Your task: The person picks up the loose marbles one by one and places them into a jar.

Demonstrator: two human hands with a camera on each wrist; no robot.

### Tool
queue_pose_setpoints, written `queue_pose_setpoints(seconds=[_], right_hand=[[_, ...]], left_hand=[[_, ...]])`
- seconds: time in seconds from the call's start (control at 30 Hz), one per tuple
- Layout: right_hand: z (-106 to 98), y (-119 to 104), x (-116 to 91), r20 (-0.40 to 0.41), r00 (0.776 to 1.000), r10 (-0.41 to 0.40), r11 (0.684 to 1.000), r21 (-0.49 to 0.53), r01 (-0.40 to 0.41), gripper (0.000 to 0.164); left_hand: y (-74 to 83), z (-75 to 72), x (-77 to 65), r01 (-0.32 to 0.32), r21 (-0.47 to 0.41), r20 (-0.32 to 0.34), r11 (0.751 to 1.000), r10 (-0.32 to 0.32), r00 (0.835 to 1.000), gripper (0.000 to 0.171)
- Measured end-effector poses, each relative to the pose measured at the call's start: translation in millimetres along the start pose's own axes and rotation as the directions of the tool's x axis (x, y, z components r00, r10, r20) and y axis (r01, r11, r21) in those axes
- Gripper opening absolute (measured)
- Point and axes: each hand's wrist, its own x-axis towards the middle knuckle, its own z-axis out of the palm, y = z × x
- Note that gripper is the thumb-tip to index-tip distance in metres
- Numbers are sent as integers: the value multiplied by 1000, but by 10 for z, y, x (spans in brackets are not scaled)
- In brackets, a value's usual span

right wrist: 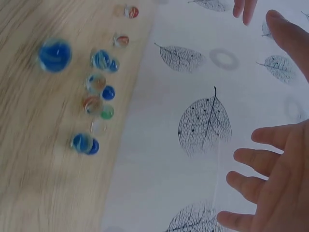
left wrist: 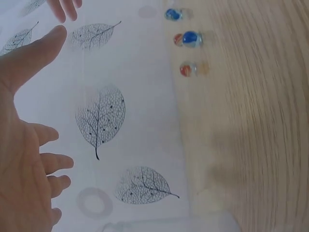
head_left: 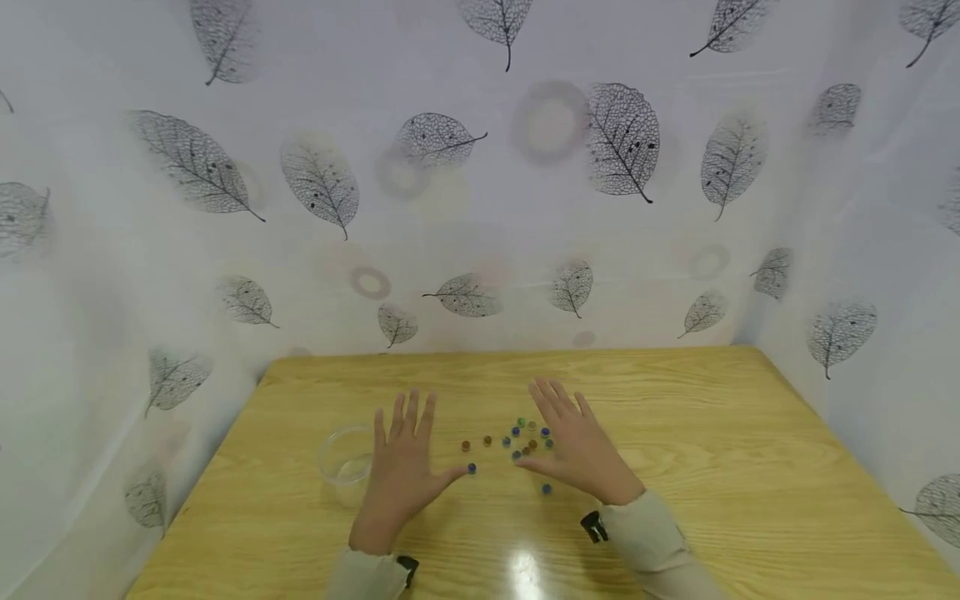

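Note:
Both hands hover palm-down over a wooden table with fingers spread and nothing held. My left hand [head_left: 405,475] is beside a clear round container [head_left: 347,457], covering part of its right side. Its thumb tip appears near a blue marble [head_left: 472,468] in the head view. My right hand [head_left: 585,454] is just right of a loose cluster of glass marbles [head_left: 532,444], some blue, some brownish, one green. One blue marble [head_left: 547,488] lies nearer the front. In the right wrist view, a large-looking blue swirled marble [right wrist: 54,55] sits apart from the others.
The wooden table [head_left: 720,467] meets a white cloth backdrop [head_left: 480,242] printed with dark leaves at the back and sides. Two brownish marbles, one of them a left-hand marble [head_left: 466,446], lie between the hands. Each sleeve carries a black clip [head_left: 594,527] at the wrist.

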Motion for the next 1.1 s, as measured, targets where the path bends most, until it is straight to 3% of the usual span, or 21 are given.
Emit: queue_pose_setpoints(seconds=[0.27, 0.53, 0.87, 1.1], right_hand=[[142, -137, 148, -22, 997, -77, 996, 32, 77, 104], [276, -236, 288, -89, 980, -181, 984, -20, 180, 100], [385, -433, 425, -86, 973, -215, 975, 42, 219, 96], [435, -580, 522, -60, 967, -249, 968, 9, 250, 93]], left_hand=[[-163, -42, -67, -6, -4, -4, 1000, 6, 1000, 115], [-329, -75, -113, -30, 34, -48, 999, 31, 998, 115], [-495, -114, -192, 3, 35, -83, 999, 0, 997, 113], [-591, -153, -219, 28, 33, -53, 999, -26, 998, 111]])
